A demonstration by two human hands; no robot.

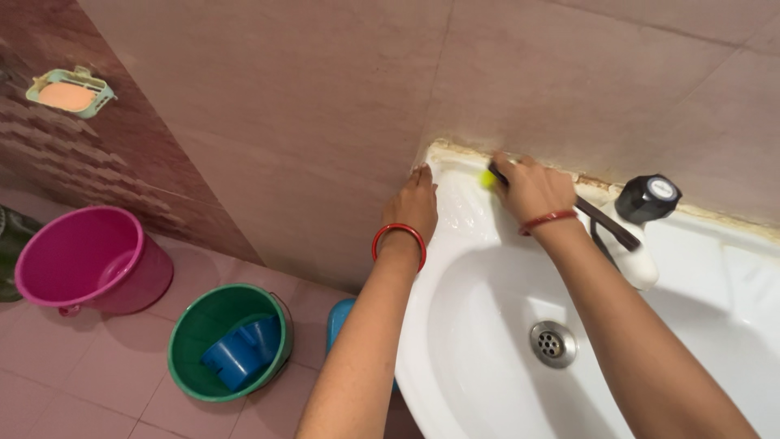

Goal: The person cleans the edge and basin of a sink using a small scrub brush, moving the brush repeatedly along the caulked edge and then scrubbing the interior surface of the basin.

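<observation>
My left hand (414,203) rests flat on the left rim of a white wash basin (455,325), fingers together, a red bangle on the wrist. My right hand (532,189) is shut on a dark-handled brush (605,221) whose yellow-green head (487,179) presses against the basin's back left corner, where it meets the pink tiled wall. The handle sticks out behind my wrist toward the tap (646,199). A red thread band circles that wrist.
The basin has a metal drain (552,343) and a black-knobbed tap on its back rim. On the floor stand a pink bucket (89,260) and a green bucket (231,341) holding a blue mug. A green soap dish (69,91) hangs on the left wall.
</observation>
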